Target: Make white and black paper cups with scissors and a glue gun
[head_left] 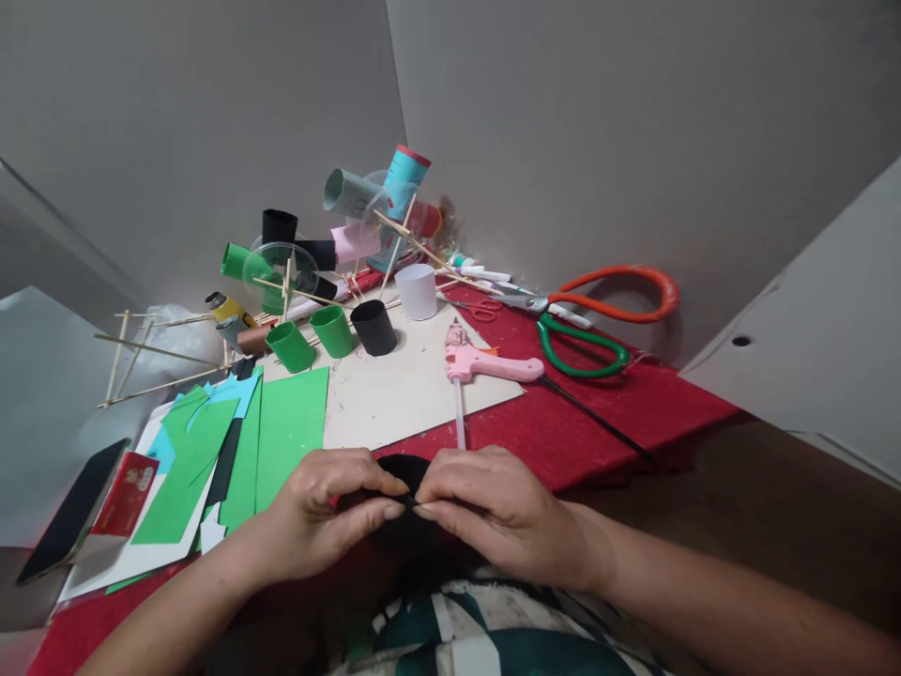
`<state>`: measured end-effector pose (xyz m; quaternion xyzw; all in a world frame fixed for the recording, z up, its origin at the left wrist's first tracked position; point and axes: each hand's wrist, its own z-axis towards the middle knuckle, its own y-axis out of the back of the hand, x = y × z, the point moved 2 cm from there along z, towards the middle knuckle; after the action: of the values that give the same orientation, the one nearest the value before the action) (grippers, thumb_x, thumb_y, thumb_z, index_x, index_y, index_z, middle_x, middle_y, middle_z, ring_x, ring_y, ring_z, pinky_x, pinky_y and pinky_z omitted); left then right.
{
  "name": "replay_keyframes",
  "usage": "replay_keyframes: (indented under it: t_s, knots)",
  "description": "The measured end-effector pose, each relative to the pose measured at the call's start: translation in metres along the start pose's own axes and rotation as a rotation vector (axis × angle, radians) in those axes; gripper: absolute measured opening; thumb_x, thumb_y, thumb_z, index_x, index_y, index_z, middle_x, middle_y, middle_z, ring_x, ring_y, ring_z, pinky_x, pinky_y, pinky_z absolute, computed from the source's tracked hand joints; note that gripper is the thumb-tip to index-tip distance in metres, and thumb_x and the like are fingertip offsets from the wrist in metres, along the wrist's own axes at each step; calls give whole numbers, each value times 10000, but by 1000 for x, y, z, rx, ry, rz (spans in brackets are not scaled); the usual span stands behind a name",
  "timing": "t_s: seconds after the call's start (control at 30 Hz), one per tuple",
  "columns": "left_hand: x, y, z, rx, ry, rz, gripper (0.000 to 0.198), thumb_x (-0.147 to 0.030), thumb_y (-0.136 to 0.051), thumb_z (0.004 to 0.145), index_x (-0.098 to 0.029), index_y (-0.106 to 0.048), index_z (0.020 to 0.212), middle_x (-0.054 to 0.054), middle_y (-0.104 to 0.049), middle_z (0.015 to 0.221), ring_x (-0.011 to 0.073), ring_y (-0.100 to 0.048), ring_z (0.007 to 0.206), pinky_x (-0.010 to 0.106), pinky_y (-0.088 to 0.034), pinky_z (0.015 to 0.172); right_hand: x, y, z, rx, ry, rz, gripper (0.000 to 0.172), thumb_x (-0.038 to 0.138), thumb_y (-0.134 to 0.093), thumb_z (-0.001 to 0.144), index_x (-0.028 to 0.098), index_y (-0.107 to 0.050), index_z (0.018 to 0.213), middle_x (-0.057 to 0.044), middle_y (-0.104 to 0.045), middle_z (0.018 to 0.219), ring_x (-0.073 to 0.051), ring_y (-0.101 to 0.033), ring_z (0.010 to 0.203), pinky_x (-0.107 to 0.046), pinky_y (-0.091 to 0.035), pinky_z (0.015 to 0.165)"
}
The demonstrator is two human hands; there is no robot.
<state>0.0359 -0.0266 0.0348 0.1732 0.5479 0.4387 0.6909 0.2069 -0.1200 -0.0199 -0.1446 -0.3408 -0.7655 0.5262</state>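
Both hands pinch the rim of a black paper tube [404, 467] held low, close to my body at the table's near edge. My left hand [336, 502] grips the rim from the left with thumb and fingertips. From the other side my right hand [493, 507] does the same, and the fingertips nearly meet. Much of the tube is hidden by my hands and shadow. Just beyond them lies a pink glue gun [485, 364] with a clear glue stick pointing towards me. Past it stand a black paper cup shape [374, 328], two green ones [332, 331] and a white one [417, 291].
Green card sheets [292, 422] and scraps are stacked at left beside a phone [74, 507] and a red packet [125, 493]. Large scissors [598, 314] lie at right. Stick frames [161, 347] and wheel-like tube assemblies [282, 268] stand behind a white board [380, 404] on red cloth [633, 404].
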Motion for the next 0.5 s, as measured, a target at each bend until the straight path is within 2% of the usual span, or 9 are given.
replay_keyframes:
  t_s: [0.23,0.33,0.4,0.47,0.5]
  knots:
    - [1,2,-1,50,77,-65,140,-116,-692,836,-183,-690,959,21,-724,813,104,-640,704,207,-486,660,-1,-1,0,7,8,17,144,158,-536,954,151,-635,849,-38,-657,736,-123,-584,667,-225,-426,581]
    - [2,4,-2,27,128,-55,240,-160,-707,833,-204,-662,1064,20,-717,892,112,-642,766,209,-499,696,-3,0,-2,-24,-67,69,147,174,-552,943,160,-647,831,-34,-655,733,-118,-580,654,-214,-442,584]
    - [3,5,-3,11,167,-61,312,-169,-696,844,-228,-624,1142,10,-696,912,109,-627,777,203,-499,693,-3,1,-3,-28,-209,157,122,182,-575,919,164,-656,830,-17,-638,704,-103,-567,603,-202,-440,555]
    - [2,4,-4,30,180,-67,328,-155,-658,869,-249,-595,1177,4,-678,934,100,-609,769,199,-494,691,-3,0,-2,-4,-427,332,76,213,-600,890,168,-659,905,1,-628,722,-80,-542,533,-182,-420,486]
    - [1,3,-5,45,178,-61,327,-148,-643,877,-254,-587,1181,7,-674,962,100,-604,775,204,-493,701,-3,-1,-1,19,-544,440,116,246,-606,885,173,-651,963,12,-620,733,-67,-526,498,-172,-404,453]
